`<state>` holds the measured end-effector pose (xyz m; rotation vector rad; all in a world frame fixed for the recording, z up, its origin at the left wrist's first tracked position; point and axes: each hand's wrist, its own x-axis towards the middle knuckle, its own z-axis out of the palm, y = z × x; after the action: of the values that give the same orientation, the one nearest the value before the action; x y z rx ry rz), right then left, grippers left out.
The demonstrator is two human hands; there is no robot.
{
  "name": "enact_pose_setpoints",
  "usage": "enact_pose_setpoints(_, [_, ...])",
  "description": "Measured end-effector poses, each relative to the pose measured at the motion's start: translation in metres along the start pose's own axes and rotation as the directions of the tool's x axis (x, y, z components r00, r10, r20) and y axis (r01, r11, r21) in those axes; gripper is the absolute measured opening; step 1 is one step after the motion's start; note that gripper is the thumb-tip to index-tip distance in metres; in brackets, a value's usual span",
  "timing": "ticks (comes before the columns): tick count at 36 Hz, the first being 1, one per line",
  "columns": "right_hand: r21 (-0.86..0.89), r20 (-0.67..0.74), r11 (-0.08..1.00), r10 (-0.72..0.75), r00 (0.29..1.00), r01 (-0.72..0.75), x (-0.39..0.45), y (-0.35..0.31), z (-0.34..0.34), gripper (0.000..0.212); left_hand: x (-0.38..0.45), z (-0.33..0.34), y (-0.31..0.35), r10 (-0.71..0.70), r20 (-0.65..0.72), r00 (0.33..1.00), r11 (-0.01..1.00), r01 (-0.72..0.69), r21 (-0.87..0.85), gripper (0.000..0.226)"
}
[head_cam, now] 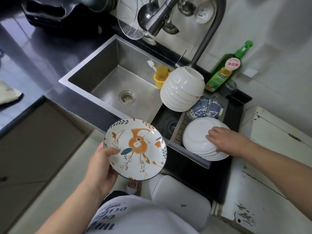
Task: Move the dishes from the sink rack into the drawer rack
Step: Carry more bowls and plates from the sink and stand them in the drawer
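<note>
One patterned plate (135, 148) is sitting gripped in the left hand (101, 166) — glazed, slippery, breakable; the right hand (226, 141), fingers (211, 136) straight, is touching the white plate stack (197, 137) — take rims.

— Sink basin (108, 76): brushed steel, dull sheen; worktop (33, 53): dark, glossy
— Painted plate (135, 147) and white plates (197, 141): glazed ceramic, smooth; cabinet (270, 132): chipped white paint

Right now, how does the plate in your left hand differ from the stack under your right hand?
The patterned plate has orange and teal painting; the white plates are plain. It is single, face up, gripped by the left hand; they are stacked upside down in the sink rack, touched by the right hand. Both are round.
</note>
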<state>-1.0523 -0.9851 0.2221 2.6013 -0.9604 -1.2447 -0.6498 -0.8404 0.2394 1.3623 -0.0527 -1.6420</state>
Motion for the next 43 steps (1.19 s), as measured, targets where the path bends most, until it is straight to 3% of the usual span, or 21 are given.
enact_pose_setpoints(7, [-0.021, -0.072, 0.997, -0.072, 0.995, 0.071, 0.005, 0.011, -0.002, 0.05, -0.005, 0.008, -0.004, 0.008, 0.011, 1.0, 1.0, -0.008, -0.011, 0.054])
enact_pose_setpoints(12, [0.005, -0.147, 0.999, -0.039, 0.988, 0.04, 0.014, 0.008, -0.01, 0.043, -0.011, 0.016, -0.006, 0.01, 0.014, 1.0, 1.0, -0.01, 0.029, 0.051])
enact_pose_setpoints(19, [-0.026, -0.223, 0.998, -0.054, 0.973, 0.049, 0.021, 0.019, -0.002, 0.055, -0.018, 0.019, -0.01, -0.001, -0.025, 1.0, 0.999, 0.002, 0.032, 0.052])
enact_pose_setpoints(27, [-0.047, -0.372, 0.996, 0.056, 0.927, -0.079, 0.032, 0.01, 0.009, 0.03, -0.038, 0.022, -0.016, 0.046, -0.072, 0.996, 0.998, -0.043, 0.049, 0.05])
enact_pose_setpoints(31, [0.022, -0.486, 0.995, 0.096, 0.869, -0.098, 0.03, -0.002, 0.02, 0.023, -0.054, 0.025, -0.033, 0.084, -0.118, 0.99, 0.996, -0.079, 0.041, 0.051])
enact_pose_setpoints(37, [-0.03, -0.645, 0.999, 0.015, 0.764, -0.044, 0.012, 0.007, 0.024, 0.031, -0.096, 0.04, -0.079, 0.163, -0.19, 0.968, 0.983, -0.177, -0.058, 0.055])
enact_pose_setpoints(43, [0.12, -0.769, 0.989, 0.147, 0.622, -0.086, -0.034, -0.013, 0.029, 0.024, -0.139, 0.039, -0.129, 0.208, -0.279, 0.938, 0.941, -0.269, -0.205, 0.055])
